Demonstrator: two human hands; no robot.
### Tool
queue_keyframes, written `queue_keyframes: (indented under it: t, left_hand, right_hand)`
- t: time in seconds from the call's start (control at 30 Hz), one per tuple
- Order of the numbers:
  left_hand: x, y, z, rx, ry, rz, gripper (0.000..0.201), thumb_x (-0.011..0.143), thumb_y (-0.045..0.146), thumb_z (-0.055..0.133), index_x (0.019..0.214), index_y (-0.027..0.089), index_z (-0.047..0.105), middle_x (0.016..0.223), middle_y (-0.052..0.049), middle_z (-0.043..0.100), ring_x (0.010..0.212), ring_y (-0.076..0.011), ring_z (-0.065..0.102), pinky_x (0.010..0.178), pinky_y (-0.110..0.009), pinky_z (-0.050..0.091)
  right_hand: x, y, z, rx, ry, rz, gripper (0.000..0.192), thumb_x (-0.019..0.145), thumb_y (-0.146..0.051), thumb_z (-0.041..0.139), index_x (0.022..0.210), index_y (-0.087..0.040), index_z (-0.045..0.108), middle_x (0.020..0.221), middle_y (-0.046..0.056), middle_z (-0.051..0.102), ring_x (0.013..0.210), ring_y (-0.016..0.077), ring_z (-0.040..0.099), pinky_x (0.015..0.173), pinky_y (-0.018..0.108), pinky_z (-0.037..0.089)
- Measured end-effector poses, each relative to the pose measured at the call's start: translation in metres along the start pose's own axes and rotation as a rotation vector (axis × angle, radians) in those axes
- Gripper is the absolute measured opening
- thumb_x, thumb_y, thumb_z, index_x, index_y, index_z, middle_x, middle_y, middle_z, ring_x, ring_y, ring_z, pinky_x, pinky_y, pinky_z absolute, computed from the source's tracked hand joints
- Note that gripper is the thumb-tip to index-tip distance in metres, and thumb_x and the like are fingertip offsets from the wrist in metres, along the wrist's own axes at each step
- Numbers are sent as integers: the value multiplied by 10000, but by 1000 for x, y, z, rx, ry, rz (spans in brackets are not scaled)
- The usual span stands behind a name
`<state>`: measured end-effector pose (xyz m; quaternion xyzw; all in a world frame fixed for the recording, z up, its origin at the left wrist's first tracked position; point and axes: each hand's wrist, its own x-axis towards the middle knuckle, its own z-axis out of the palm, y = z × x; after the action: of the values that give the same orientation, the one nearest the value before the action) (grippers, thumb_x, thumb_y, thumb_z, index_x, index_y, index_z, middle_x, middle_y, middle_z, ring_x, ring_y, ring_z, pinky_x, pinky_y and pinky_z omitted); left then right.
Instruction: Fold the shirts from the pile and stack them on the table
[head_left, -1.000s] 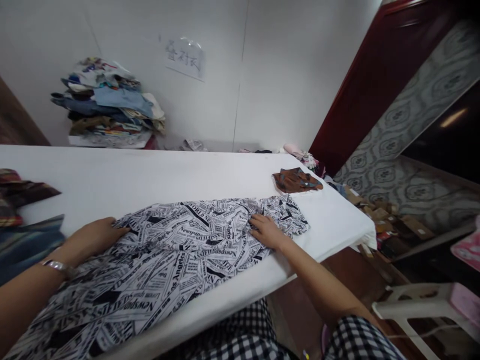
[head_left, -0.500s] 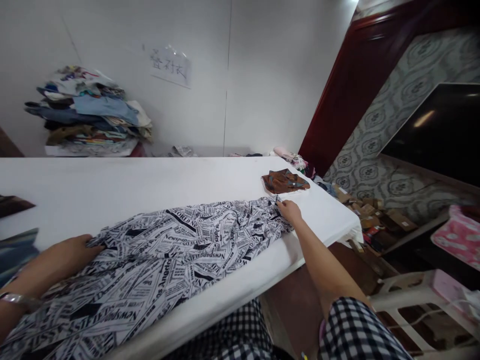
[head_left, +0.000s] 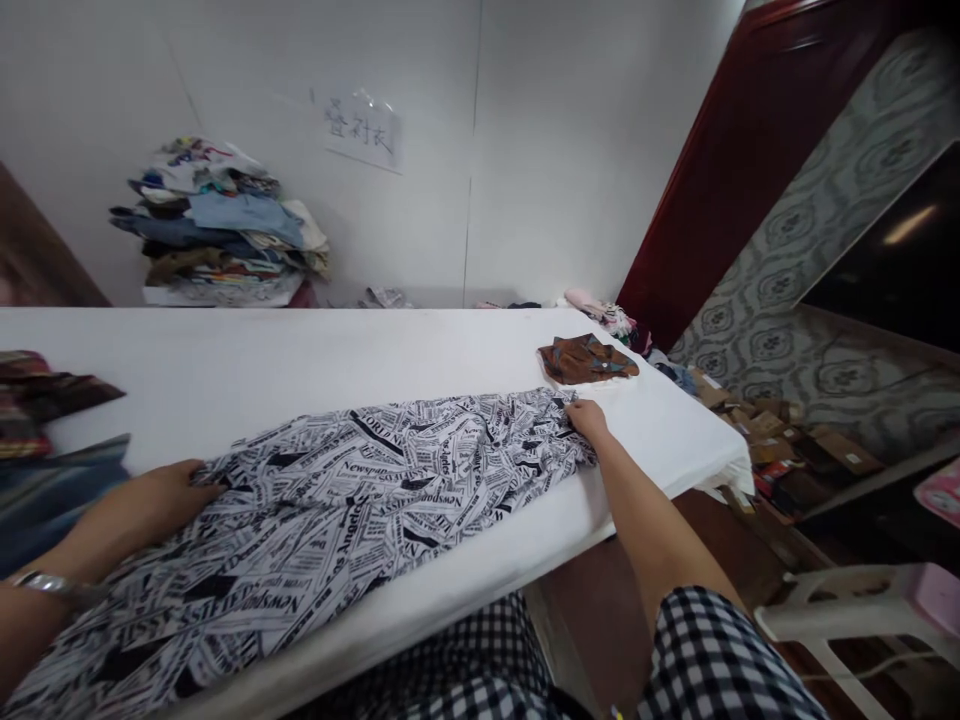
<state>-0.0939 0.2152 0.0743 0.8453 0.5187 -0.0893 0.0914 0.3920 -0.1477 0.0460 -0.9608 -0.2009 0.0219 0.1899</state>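
A black-and-white newspaper-print garment (head_left: pixel 390 480), probably a shirt, stretches along the near side of the white table (head_left: pixel 420 350), its lower part lying over the front edge. At its left part, my left hand (head_left: pixel 165 500) is closed on the cloth, thumb against fingers. My right hand (head_left: pixel 589 420) pinches the garment's far right end. Just beyond that hand lies a folded brown garment (head_left: pixel 585 358) with a bluish pattern. Near my left hand are a blue denim-like piece (head_left: pixel 67 495) and a dark red plaid cloth (head_left: pixel 45 400).
A tall heap of clothes (head_left: pixel 232 225) stands behind the table at the left. More clothes (head_left: pixel 600 310) lie past the back right corner. Cardboard boxes (head_left: pixel 780 430) sit on the right, with a pale plastic stool (head_left: pixel 840 600) nearer. A handwritten sign (head_left: pixel 364 132) hangs on the wall.
The view has swung slightly left, so more of the plaid cloth and the denim-like piece shows. Both hands keep hold of the newspaper-print garment, which lies nearly the same.
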Motion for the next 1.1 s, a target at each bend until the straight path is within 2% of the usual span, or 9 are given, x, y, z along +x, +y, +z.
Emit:
queue_keyframes:
  t: [0.17, 0.27, 0.43, 0.53, 0.67, 0.83, 0.9, 1.0, 1.1]
  left_hand:
    - [-28, 7, -7, -78, 56, 2, 535, 789, 452, 461, 1130, 61, 596, 1116, -230, 680, 959, -327, 648, 749, -321, 447]
    - [-37, 6, -8, -175, 107, -21, 532, 780, 459, 523, 1145, 78, 593, 1081, -206, 688, 936, -313, 648, 737, -318, 447]
    - [-38, 9, -9, -350, 176, -60, 455, 763, 362, 588, 1154, 129, 604, 1000, -125, 703, 848, -227, 639, 673, -263, 446]
    - [-37, 21, -18, -479, 206, -33, 521, 805, 413, 559, 1255, 149, 554, 879, -72, 692, 676, -166, 597, 573, -248, 417]
    - [-38, 47, -43, -862, 246, 60, 574, 767, 425, 638, 1271, 164, 554, 734, -21, 636, 506, -113, 470, 492, -254, 350]
    - [-43, 96, -73, -1292, 165, 413, 468, 780, 334, 674, 1210, 172, 586, 959, -95, 688, 758, -162, 595, 687, -312, 474]
    - [-46, 120, -81, -1420, 71, 506, 427, 813, 297, 656, 1211, 166, 572, 1040, -128, 676, 813, -172, 613, 726, -337, 484]
    - [-47, 144, -88, -1541, -59, 565, 480, 849, 256, 634, 1293, 147, 490, 1094, -168, 655, 789, -151, 623, 715, -338, 483]
    - [-41, 138, -82, -1515, -72, 593, 637, 892, 357, 590, 1431, 156, 317, 1130, -199, 644, 796, -156, 642, 729, -350, 496]
  right_hand:
    - [-13, -6, 1, 36, 91, -112, 429, 850, -301, 479, 1193, -102, 642, 1090, 168, 696, 960, 250, 641, 807, 315, 454]
    - [-27, -26, 9, 233, 208, -390, 438, 838, -336, 486, 1180, -109, 638, 1114, 170, 673, 969, 260, 627, 861, 385, 475]
    - [-84, -91, 22, 486, -163, -821, 366, 849, -440, 549, 1097, -205, 681, 1144, 102, 679, 1057, 257, 620, 899, 431, 504]
    - [-124, -130, 25, 453, -345, -919, 443, 871, -464, 570, 1272, -279, 604, 1330, 76, 601, 1226, 276, 546, 1023, 480, 439]
    - [-162, -174, 36, 411, -491, -1009, 746, 828, -502, 646, 1488, -335, 341, 1523, 60, 400, 1384, 309, 390, 1105, 501, 359]
    - [-185, -227, 62, 564, -492, -977, 1021, 740, -525, 720, 1549, -245, 165, 1580, 111, 268, 1424, 320, 319, 1133, 497, 316]
    - [-188, -246, 71, 712, -491, -890, 959, 739, -523, 712, 1525, -225, 250, 1514, 114, 405, 1358, 305, 430, 1096, 479, 372]
    - [-183, -265, 77, 923, -477, -683, 668, 788, -548, 622, 1330, -168, 536, 1259, 100, 654, 1187, 287, 583, 1034, 465, 435]
    - [-168, -264, 73, 1180, -445, -524, 569, 836, -580, 517, 1211, -163, 616, 1147, 82, 709, 1152, 272, 606, 1046, 469, 423]
